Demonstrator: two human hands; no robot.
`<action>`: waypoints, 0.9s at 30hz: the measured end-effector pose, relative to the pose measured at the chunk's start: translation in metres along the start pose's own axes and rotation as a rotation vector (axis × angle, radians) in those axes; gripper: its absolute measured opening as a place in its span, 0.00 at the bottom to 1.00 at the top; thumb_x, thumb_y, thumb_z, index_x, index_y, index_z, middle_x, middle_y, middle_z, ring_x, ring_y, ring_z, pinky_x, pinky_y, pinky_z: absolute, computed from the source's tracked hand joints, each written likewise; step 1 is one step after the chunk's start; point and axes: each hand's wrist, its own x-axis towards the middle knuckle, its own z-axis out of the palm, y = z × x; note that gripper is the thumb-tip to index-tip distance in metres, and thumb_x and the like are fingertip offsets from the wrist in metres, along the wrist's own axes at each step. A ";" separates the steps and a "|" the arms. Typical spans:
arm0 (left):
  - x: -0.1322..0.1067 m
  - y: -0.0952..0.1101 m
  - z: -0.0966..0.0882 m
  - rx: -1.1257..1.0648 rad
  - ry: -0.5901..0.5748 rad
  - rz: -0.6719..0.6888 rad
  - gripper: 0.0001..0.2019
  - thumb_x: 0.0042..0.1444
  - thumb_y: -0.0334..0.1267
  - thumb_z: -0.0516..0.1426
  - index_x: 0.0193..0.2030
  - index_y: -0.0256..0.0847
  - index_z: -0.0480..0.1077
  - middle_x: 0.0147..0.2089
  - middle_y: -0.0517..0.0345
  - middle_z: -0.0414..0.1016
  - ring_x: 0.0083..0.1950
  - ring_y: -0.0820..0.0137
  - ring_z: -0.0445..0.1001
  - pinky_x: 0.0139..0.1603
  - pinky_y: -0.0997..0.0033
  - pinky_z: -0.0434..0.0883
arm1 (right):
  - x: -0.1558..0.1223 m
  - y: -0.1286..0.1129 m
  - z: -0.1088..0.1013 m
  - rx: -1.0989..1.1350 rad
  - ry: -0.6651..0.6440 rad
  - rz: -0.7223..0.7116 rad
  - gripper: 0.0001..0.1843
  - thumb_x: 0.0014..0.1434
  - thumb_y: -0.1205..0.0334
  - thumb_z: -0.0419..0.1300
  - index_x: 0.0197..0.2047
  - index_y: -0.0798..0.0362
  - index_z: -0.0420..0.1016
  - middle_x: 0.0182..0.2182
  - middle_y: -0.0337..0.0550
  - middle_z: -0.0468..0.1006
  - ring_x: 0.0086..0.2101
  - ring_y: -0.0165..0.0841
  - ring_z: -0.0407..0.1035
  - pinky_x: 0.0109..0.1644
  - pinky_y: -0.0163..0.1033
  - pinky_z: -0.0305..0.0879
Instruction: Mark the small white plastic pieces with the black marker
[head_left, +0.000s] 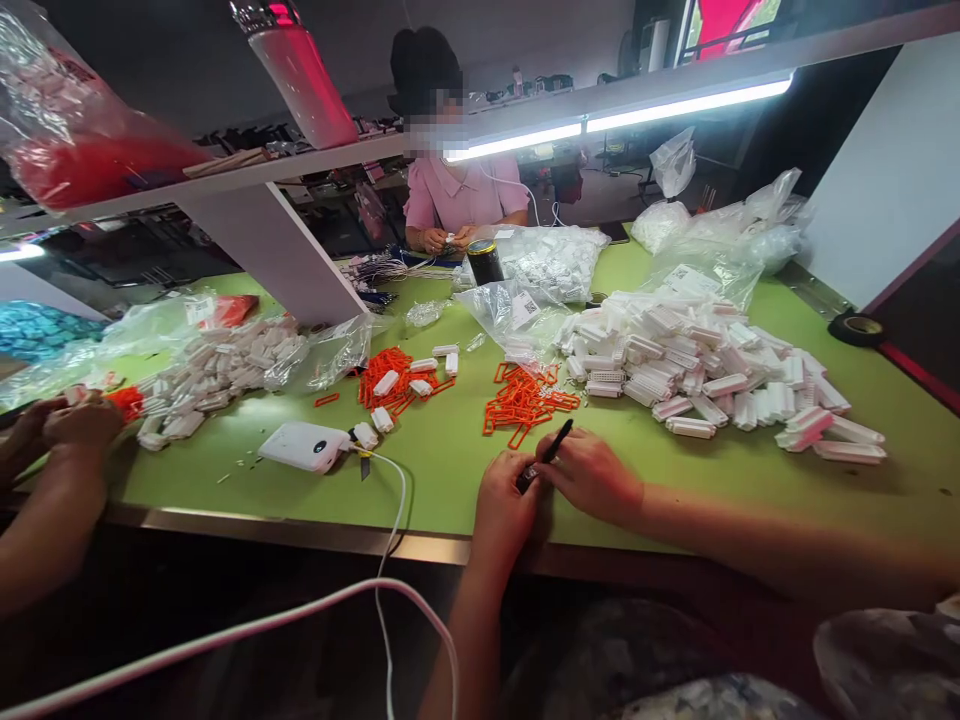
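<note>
At the front edge of the green table, my left hand (504,495) and my right hand (596,478) meet, both with fingers closed. My right hand grips a slim black pen-like tool (559,438), its end pointing up and to the right. Pinched in my left hand is a small dark piece (527,478), mostly covered by fingers; its kind does not show. Just beyond my hands lies a pile of orange rectangular plastic frames (517,400). A large heap of white plastic housings (675,360) spreads to the right of it.
A white power bank (304,447) with a white cable (401,480) sits to the left. More orange frames (382,375) and white housings (217,370) lie farther left, near a co-worker's hands (75,420). Another person (465,195) sits opposite, behind a black can (484,262) and plastic bags (555,262).
</note>
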 end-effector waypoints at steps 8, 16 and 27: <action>-0.001 0.001 -0.001 0.003 0.010 0.023 0.05 0.60 0.35 0.64 0.43 0.43 0.79 0.41 0.56 0.81 0.45 0.63 0.78 0.49 0.63 0.73 | 0.006 0.014 -0.001 0.384 0.056 0.211 0.12 0.65 0.51 0.64 0.37 0.50 0.73 0.31 0.40 0.78 0.32 0.34 0.72 0.38 0.38 0.70; 0.000 -0.001 -0.001 -0.009 0.002 0.016 0.06 0.59 0.34 0.65 0.43 0.43 0.79 0.41 0.56 0.81 0.45 0.63 0.78 0.49 0.63 0.73 | 0.008 0.014 -0.002 0.465 0.061 0.248 0.15 0.62 0.47 0.66 0.37 0.51 0.73 0.31 0.39 0.78 0.32 0.34 0.72 0.38 0.38 0.72; 0.000 0.001 -0.002 -0.011 -0.009 0.004 0.05 0.60 0.35 0.64 0.43 0.44 0.79 0.41 0.55 0.81 0.45 0.62 0.78 0.48 0.63 0.73 | 0.004 0.009 0.000 0.335 0.062 0.209 0.08 0.64 0.55 0.63 0.37 0.49 0.74 0.32 0.40 0.81 0.33 0.35 0.74 0.40 0.39 0.71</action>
